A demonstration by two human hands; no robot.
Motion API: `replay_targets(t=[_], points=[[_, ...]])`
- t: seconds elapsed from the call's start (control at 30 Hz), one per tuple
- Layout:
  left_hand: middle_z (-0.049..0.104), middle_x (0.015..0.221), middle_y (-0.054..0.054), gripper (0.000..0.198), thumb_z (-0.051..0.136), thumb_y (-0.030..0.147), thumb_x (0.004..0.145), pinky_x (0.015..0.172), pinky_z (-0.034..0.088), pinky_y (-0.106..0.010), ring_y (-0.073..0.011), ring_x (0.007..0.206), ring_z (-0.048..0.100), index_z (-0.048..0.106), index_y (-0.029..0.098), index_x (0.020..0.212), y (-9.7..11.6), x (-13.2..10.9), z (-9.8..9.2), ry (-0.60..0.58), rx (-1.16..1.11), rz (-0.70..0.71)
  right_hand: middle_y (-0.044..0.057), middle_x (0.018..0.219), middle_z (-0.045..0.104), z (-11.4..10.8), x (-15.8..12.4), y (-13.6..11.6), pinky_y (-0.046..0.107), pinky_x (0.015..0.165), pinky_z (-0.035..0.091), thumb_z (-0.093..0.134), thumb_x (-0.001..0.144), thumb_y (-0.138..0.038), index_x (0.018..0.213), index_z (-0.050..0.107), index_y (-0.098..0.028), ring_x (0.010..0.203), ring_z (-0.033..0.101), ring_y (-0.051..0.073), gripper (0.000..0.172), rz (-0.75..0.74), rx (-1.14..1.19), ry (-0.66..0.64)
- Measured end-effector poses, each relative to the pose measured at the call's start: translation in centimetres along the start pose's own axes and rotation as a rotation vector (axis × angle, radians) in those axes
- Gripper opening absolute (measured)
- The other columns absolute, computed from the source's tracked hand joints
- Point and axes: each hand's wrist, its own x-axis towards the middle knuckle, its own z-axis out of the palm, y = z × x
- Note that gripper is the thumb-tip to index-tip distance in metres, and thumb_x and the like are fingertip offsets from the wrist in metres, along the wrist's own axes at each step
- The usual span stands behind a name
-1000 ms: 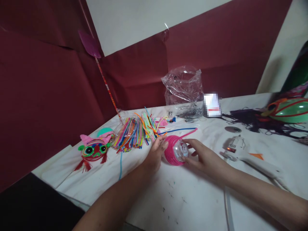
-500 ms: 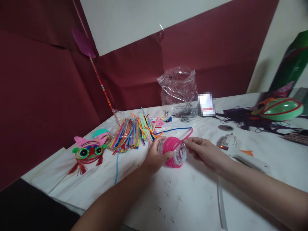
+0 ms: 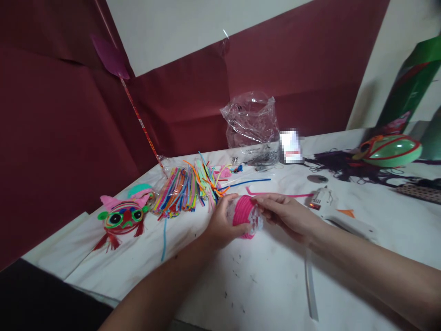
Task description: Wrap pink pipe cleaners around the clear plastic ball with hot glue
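Note:
My left hand [image 3: 223,220] is closed around a clear plastic bottle [image 3: 255,220] wrapped in coils of fuzzy pink pipe cleaner [image 3: 244,210]. At its right side, my right hand [image 3: 280,211] pinches against the upper edge of the pink coils. A pink strand [image 3: 292,195] with a bent end stretches behind the right hand toward the glue gun [image 3: 322,200]; whether it joins the coils is hidden. Several multicoloured pipe cleaners [image 3: 181,188] lie in a bundle beyond the left hand.
A lion-like mask ornament [image 3: 124,217] lies at left, beside a light blue pipe cleaner [image 3: 164,239]. Behind stand a clear plastic bag [image 3: 253,124] and a blurred bright phone-like screen [image 3: 291,146]. A green oval ornament [image 3: 392,151] and dark purple threads [image 3: 330,163] lie at right.
My right fingers have come in closer to the wrapped bottle. The pink strand that rose above them now stretches rightward behind the hand. The view has shifted slightly.

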Motion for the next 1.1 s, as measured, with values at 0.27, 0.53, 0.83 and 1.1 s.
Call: replay_targets(t=[0.27,0.53,0.83,1.1], points=[[0.06,0.12,-0.012,0.08,0.086,0.032,0.051,0.097,0.044,-0.044,-0.0326,0.112,0.057,0.052,0.018,0.121,-0.7,0.6,0.0,0.093,-0.256,-0.137,-0.002,0.057,0.056,-0.7,0.2,0.5,0.029,0.054,0.04,0.066,0.072,-0.047,0.063,0.061,-0.021,0.053,0.048,0.013,0.028,-0.178,-0.3,0.02],[0.07,0.108,-0.01,0.069,0.084,0.035,0.06,0.089,0.051,-0.041,-0.0272,0.098,0.068,0.053,0.017,0.119,-0.5,1.0,-0.2,0.14,-0.638,-0.261,0.013,0.132,0.056,-0.9,0.1,2.2,0.042,0.082,0.054,0.073,0.067,-0.028,0.122,0.063,-0.027,0.121,0.053,0.032,0.056,-0.529,-0.605,-0.12],[0.068,0.115,-0.013,0.069,0.081,0.048,0.065,0.091,0.051,-0.043,-0.03,0.103,0.067,0.055,0.017,0.121,-0.7,0.7,0.1,0.057,-0.649,-0.235,0.014,0.128,0.056,-1.5,0.8,3.0,0.046,0.079,0.059,0.066,0.081,-0.031,0.125,0.06,-0.027,0.119,0.054,0.033,0.044,-0.595,-0.668,-0.089],[0.065,0.127,-0.014,0.091,0.088,0.025,0.054,0.104,0.042,-0.045,-0.0354,0.123,0.056,0.049,0.02,0.135,-0.8,0.8,-0.4,-0.048,-0.659,-0.194,0.011,0.121,0.062,-1.3,0.8,2.0,0.038,0.071,0.061,0.065,0.081,-0.038,0.118,0.063,-0.027,0.104,0.063,0.027,0.038,-0.562,-0.641,-0.034]])
